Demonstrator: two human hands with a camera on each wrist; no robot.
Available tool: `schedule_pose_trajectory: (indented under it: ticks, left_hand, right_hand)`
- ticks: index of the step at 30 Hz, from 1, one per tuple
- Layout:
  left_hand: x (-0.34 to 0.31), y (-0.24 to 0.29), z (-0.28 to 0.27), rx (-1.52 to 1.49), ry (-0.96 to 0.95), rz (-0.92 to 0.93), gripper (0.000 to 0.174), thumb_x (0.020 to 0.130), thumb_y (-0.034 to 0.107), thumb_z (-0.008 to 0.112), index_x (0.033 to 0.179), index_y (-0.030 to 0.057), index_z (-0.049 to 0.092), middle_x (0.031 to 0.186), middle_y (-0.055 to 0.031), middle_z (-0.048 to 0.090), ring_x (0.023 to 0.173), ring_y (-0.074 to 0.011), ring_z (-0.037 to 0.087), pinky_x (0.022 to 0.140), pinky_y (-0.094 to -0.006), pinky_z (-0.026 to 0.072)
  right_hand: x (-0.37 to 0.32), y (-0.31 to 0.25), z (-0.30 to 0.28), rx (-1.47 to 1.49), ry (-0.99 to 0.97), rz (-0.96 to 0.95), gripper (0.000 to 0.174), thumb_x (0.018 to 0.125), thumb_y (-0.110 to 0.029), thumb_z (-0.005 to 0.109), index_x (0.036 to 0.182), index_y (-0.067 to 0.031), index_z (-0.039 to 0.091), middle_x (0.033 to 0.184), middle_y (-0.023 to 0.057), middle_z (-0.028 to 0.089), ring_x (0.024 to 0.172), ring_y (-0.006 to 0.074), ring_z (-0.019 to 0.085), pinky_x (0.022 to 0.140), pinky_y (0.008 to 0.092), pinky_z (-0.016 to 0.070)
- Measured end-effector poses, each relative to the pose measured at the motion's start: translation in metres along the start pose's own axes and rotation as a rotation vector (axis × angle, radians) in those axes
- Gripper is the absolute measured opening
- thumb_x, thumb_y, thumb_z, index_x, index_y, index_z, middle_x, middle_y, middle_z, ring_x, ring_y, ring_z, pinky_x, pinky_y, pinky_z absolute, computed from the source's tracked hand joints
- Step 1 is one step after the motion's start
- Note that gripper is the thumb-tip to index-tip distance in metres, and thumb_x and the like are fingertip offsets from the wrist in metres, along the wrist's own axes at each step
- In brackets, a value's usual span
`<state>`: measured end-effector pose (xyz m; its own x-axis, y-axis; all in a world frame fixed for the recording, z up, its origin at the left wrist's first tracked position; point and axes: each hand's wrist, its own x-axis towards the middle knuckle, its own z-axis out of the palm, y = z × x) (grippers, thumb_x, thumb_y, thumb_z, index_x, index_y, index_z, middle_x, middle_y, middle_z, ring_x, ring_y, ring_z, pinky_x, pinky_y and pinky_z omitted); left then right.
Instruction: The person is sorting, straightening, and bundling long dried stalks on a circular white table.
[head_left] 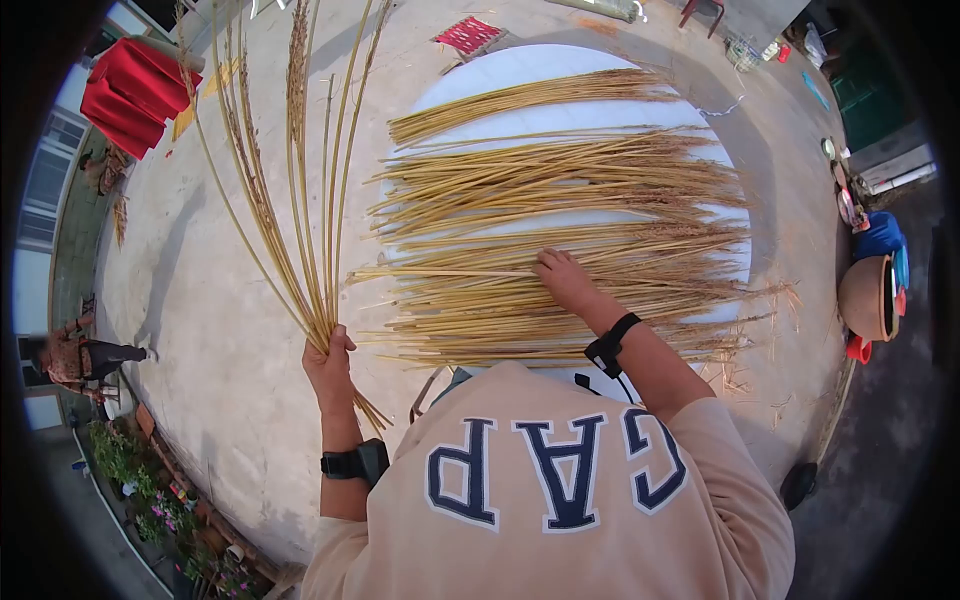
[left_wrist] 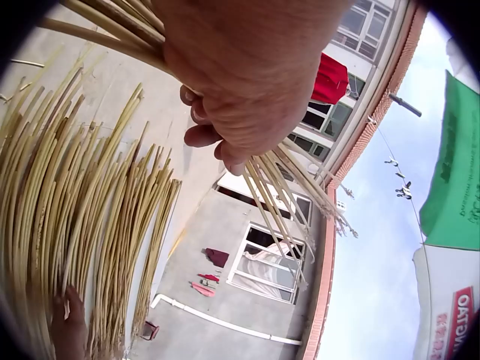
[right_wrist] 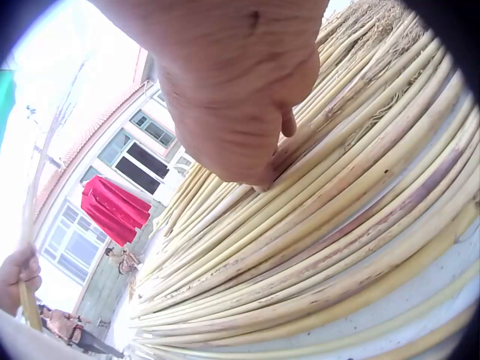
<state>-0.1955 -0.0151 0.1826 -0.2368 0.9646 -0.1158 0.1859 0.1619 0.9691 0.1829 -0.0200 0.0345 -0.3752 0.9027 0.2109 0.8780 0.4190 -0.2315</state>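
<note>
Our left hand [head_left: 330, 365] grips long yellow straw stalks [head_left: 298, 230] at nine o'clock; right hand [head_left: 562, 280] lies flat on the pile [head_left: 600, 180], best lifting few

The near rim of the round white tabletop [head_left: 560, 62] lies hidden behind a beige lettered sweatshirt [head_left: 540, 540]. On that tabletop the right hand [head_left: 565, 282] has its fingertips buried among the spread yellow straw stalks [head_left: 560, 190], so its grip cannot be told. Left of the tabletop, the upright bundle of long yellow stalks [head_left: 300, 180] in the left hand [head_left: 330, 365] runs off the top edge. Right of the tabletop, the small objects [head_left: 850, 205] beside the brown clay pot [head_left: 868, 297] are too small to tell.
</note>
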Motion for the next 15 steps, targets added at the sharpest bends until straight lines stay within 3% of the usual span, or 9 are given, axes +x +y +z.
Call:
schedule_pose_trajectory:
  ticks: [1, 3, 7, 9, 12, 15]
  left_hand:
    - [-0.001, 0.001, -0.004, -0.002, 0.015, 0.014, 0.012, 0.085, 0.018, 0.058, 0.081, 0.0071, 0.055, 0.059, 0.0019, 0.052, 0.044, -0.0005, 0.033, 0.039, -0.0161, 0.0243]
    - [-0.005, -0.001, -0.013, -0.006, 0.037, 0.023, 0.011, 0.086, 0.017, 0.057, 0.081, 0.0069, 0.055, 0.059, 0.0017, 0.052, 0.044, -0.0007, 0.034, 0.04, -0.0161, 0.0246]
    - [-0.011, -0.007, -0.028, 0.005, 0.099, 0.019, 0.011, 0.086, 0.015, 0.057, 0.08, 0.0061, 0.055, 0.06, 0.0008, 0.052, 0.045, -0.0017, 0.036, 0.041, -0.016, 0.0258]
    - [-0.015, -0.009, -0.03, -0.009, 0.132, 0.005, 0.01, 0.086, 0.015, 0.057, 0.08, 0.0062, 0.055, 0.06, 0.0008, 0.052, 0.045, -0.0018, 0.037, 0.041, -0.0161, 0.026]
    - [-0.02, -0.013, -0.035, -0.005, 0.159, -0.017, 0.01, 0.086, 0.015, 0.057, 0.08, 0.0061, 0.055, 0.06, 0.0007, 0.052, 0.045, -0.0017, 0.037, 0.041, -0.0161, 0.026]
    - [-0.026, -0.018, -0.044, 0.002, 0.199, -0.053, 0.01, 0.086, 0.015, 0.057, 0.08, 0.0061, 0.055, 0.06, 0.0007, 0.052, 0.045, -0.0017, 0.037, 0.04, -0.0162, 0.026]
  right_hand:
    - [-0.001, 0.002, 0.002, 0.002, 0.002, -0.008, 0.026, 0.073, -0.002, 0.054, 0.099, -0.0029, 0.056, 0.101, 0.0133, 0.052, 0.101, 0.0308, 0.048, 0.087, 0.0438, 0.0378]
    - [0.002, 0.002, -0.005, 0.069, -0.191, 0.097, 0.021, 0.073, -0.005, 0.056, 0.094, -0.0033, 0.056, 0.098, 0.0127, 0.052, 0.098, 0.031, 0.048, 0.089, 0.0461, 0.0364]
    - [0.023, 0.001, -0.026, 0.076, -0.126, 0.137, 0.015, 0.073, -0.006, 0.056, 0.088, -0.0053, 0.055, 0.092, 0.0117, 0.052, 0.091, 0.0302, 0.051, 0.083, 0.0418, 0.0428]
    - [0.041, 0.01, -0.02, 0.09, -0.104, 0.238, 0.016, 0.073, -0.004, 0.056, 0.089, -0.0027, 0.056, 0.086, 0.0129, 0.052, 0.085, 0.0289, 0.054, 0.071, 0.0408, 0.0473]
    - [0.067, 0.015, -0.006, 0.037, -0.006, 0.094, 0.014, 0.073, -0.001, 0.054, 0.087, -0.0035, 0.056, 0.083, 0.0125, 0.051, 0.082, 0.0287, 0.055, 0.064, 0.0379, 0.0492]
    - [0.09, 0.0, 0.008, 0.086, -0.114, 0.114, 0.014, 0.071, 0.001, 0.054, 0.084, -0.004, 0.056, 0.083, 0.012, 0.051, 0.082, 0.029, 0.054, 0.067, 0.0382, 0.0496]
